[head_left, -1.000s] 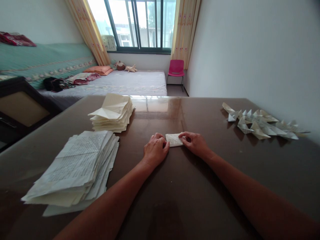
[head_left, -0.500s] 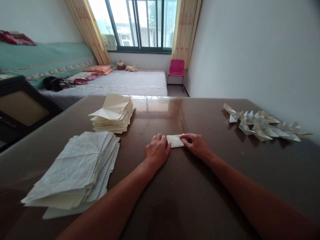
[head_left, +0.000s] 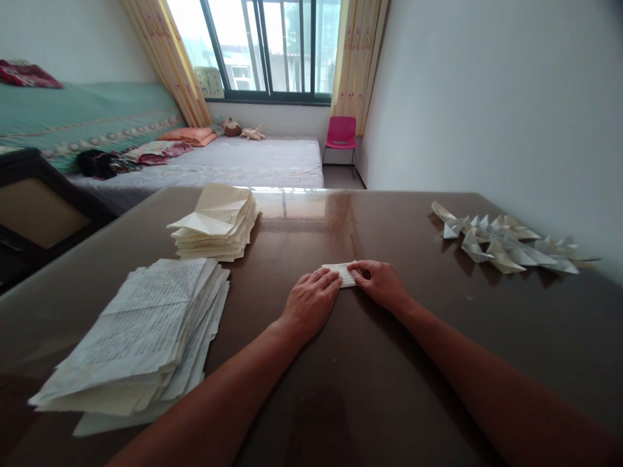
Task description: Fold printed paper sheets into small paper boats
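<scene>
A small folded sheet of paper (head_left: 347, 277) with rows of writing lies on the brown table between my hands. My left hand (head_left: 314, 298) rests flat over its left part, fingers stretched out and pressing down on it. At the right edge, my right hand (head_left: 382, 283) pinches the paper between thumb and fingers. Under my hands, part of the sheet is hidden.
Left of my arms lies a stack of written sheets (head_left: 141, 324), with a stack of yellowish folded paper (head_left: 214, 224) behind it. Several folded paper shapes (head_left: 506, 240) sit at the right on the glossy table (head_left: 389, 389). Beyond are a bed (head_left: 257, 159) and a pink chair (head_left: 341, 133).
My left hand has slid right and flattened onto the folded paper, covering more of it. My right hand keeps its pinch at the right edge. The whole view has shifted slightly.
</scene>
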A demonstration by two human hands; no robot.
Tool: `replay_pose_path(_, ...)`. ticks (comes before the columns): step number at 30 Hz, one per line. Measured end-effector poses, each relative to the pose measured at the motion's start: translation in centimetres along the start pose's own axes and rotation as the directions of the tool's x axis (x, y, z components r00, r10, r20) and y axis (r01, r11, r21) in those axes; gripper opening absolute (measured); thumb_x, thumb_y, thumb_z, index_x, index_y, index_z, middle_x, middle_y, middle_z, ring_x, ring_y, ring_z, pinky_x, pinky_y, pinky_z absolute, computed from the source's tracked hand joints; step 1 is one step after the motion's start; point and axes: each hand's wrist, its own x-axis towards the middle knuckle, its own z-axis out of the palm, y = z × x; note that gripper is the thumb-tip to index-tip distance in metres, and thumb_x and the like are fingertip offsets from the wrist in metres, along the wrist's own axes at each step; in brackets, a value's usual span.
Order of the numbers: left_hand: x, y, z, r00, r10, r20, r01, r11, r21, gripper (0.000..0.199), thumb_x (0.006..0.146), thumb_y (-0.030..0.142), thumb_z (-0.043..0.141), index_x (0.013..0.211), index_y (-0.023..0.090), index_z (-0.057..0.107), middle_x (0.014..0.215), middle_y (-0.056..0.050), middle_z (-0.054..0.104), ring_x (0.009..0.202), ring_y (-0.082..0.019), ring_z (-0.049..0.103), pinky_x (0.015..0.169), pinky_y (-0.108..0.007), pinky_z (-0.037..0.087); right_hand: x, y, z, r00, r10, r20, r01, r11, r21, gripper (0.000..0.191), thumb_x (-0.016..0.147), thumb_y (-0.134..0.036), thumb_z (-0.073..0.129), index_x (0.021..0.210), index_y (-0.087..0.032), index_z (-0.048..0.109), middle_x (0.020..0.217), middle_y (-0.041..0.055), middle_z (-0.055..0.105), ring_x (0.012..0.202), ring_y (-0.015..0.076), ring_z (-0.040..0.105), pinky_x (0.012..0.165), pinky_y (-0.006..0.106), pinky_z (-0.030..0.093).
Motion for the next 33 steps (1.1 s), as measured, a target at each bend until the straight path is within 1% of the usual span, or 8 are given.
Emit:
replay_pose_path(8, -0.7, 0.5, -0.4, 0.998, 0.012, 0.067, -0.014, 0.999, 0.038, 0.043, 0.094, 0.042, 0.043, 0.131, 0.022, 0.051, 0.138, -0.008, 0.052, 0.131, -0.026, 0.043, 0.103, -0.042, 0.04, -0.1, 0.0, 0.0, 1.0, 0.005, 0.002, -0.005, 1.0, -0.03, 0.024, 0.081, -0.033, 0.056, 0.096, -0.028, 0.074, 0.081, -0.0005, 0.073, 0.069, 0.0154, 0.063, 0.064, 0.025, 0.042)
replay_pose_path(13, -0.9, 0.6, -0.5, 0.996, 0.013, 0.083, -0.018, 0.998, 0.062, 0.041, 0.095, 0.044, 0.039, 0.13, 0.027, 0.051, 0.138, -0.008, 0.051, 0.131, -0.026, 0.043, 0.102, -0.043, 0.039, -0.2, -0.2, -0.1, 1.0, 0.013, 0.001, -0.013, 0.999, -0.052, 0.023, 0.082, -0.034, 0.054, 0.097, -0.029, 0.072, 0.079, -0.0014, 0.071, 0.065, 0.0135, 0.06, 0.059, 0.024, 0.038)
replay_pose_path(19, -0.9, 0.6, -0.3, 0.997, 0.016, 0.07, -0.021, 0.997, 0.076, 0.04, 0.095, 0.043, 0.039, 0.129, 0.027, 0.052, 0.138, -0.009, 0.051, 0.131, -0.026, 0.042, 0.102, -0.043, 0.038, -0.3, -0.4, -0.4, 1.0, 0.0, 0.021, 0.003, 0.99, -0.141, 0.023, 0.086, -0.033, 0.052, 0.1, -0.03, 0.07, 0.087, -0.0017, 0.07, 0.071, 0.0141, 0.061, 0.064, 0.025, 0.04)
replay_pose_path(21, -0.9, 0.6, -0.3, 0.997, 0.018, 0.072, -0.023, 0.997, 0.079, 0.04, 0.095, 0.044, 0.039, 0.129, 0.027, 0.052, 0.138, -0.009, 0.051, 0.131, -0.027, 0.043, 0.102, -0.043, 0.039, -0.6, -0.8, -0.9, 0.999, -0.049, 0.003, 0.048, 0.972, -0.23, 0.024, 0.088, -0.033, 0.05, 0.104, -0.03, 0.069, 0.096, 0.0007, 0.069, 0.078, 0.0158, 0.061, 0.066, 0.026, 0.041)
replay_pose_path(24, -0.9, 0.6, -0.2, 0.997, 0.02, 0.075, -0.027, 0.996, 0.087, 0.041, 0.095, 0.044, 0.039, 0.129, 0.027, 0.052, 0.138, -0.009, 0.051, 0.13, -0.027, 0.043, 0.101, -0.044, 0.039, -1.6, -1.8, -1.6, 0.975, -0.221, -0.014, 0.2, 0.903, -0.379, 0.029, 0.092, -0.03, 0.048, 0.114, -0.026, 0.066, 0.113, 0.0061, 0.064, 0.099, 0.0211, 0.056, 0.079, 0.03, 0.042)
replay_pose_path(27, -0.9, 0.6, -0.2, 0.997, 0.026, 0.07, -0.033, 0.994, 0.1, 0.041, 0.095, 0.044, 0.039, 0.129, 0.025, 0.052, 0.139, -0.009, 0.051, 0.13, -0.026, 0.044, 0.102, -0.043, 0.039, -3.0, -3.0, -1.7, 0.908, -0.4, 0.127, 0.416, 0.821, -0.39, 0.036, 0.093, -0.023, 0.046, 0.127, -0.021, 0.058, 0.126, 0.0079, 0.06, 0.114, 0.0222, 0.05, 0.093, 0.033, 0.039)
replay_pose_path(29, -1.0, 0.5, -0.1, 0.997, 0.033, 0.064, -0.04, 0.993, 0.113, 0.04, 0.095, 0.043, 0.038, 0.127, 0.024, 0.054, 0.139, -0.008, 0.051, 0.129, -0.025, 0.044, 0.102, -0.042, 0.039, -3.9, -3.7, -1.4, 0.876, -0.426, 0.227, 0.483, 0.779, -0.4, 0.04, 0.094, -0.018, 0.043, 0.133, -0.014, 0.052, 0.132, 0.0113, 0.057, 0.119, 0.0228, 0.048, 0.096, 0.034, 0.038)
replay_pose_path(33, -1.1, 0.5, 0.0, 0.997, 0.047, 0.057, -0.054, 0.989, 0.14, 0.04, 0.095, 0.041, 0.039, 0.13, 0.024, 0.052, 0.139, -0.007, 0.051, 0.13, -0.025, 0.044, 0.102, -0.041, 0.039, -5.1, -4.0, -0.9, 0.886, -0.353, 0.3, 0.462, 0.724, -0.512, 0.044, 0.093, -0.014, 0.039, 0.135, -0.004, 0.048, 0.136, 0.0174, 0.053, 0.123, 0.027, 0.047, 0.098, 0.039, 0.038)
